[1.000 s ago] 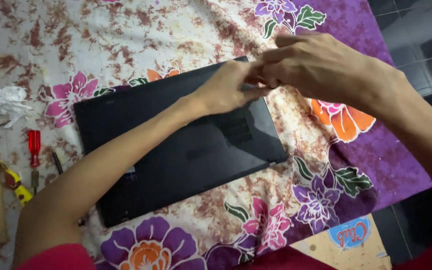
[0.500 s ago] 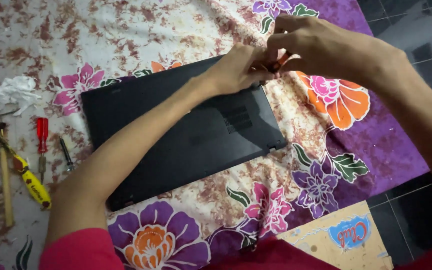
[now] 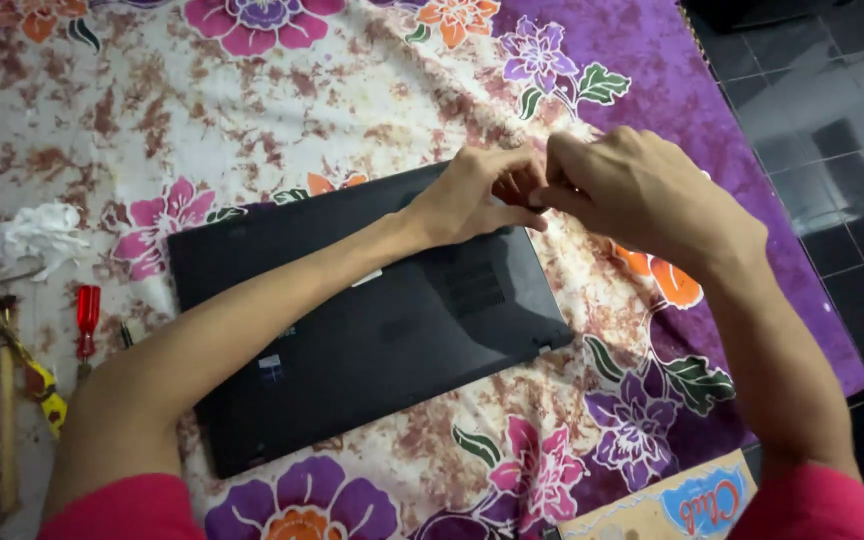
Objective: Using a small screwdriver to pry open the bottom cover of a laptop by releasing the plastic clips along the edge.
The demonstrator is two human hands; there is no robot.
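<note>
Flat black rectangular laptop [image 3: 372, 330], underside up, lies centre on the flowered purple-and-white cloth [image 3: 252, 110]. At 9 o'clock: red-handled screwdriver [image 3: 86, 318]. Left hand [image 3: 477, 195] and right hand [image 3: 632, 190] meet at its 1 o'clock corner, fingers pinched together; what they pinch cannot be told.

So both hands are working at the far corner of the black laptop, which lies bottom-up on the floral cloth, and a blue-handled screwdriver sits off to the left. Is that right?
Not quite: the screwdriver has a red handle, not blue, as the head view shows. The rest holds: the left hand and right hand meet at the far corner of the black laptop, bottom-up on the floral cloth.
</note>
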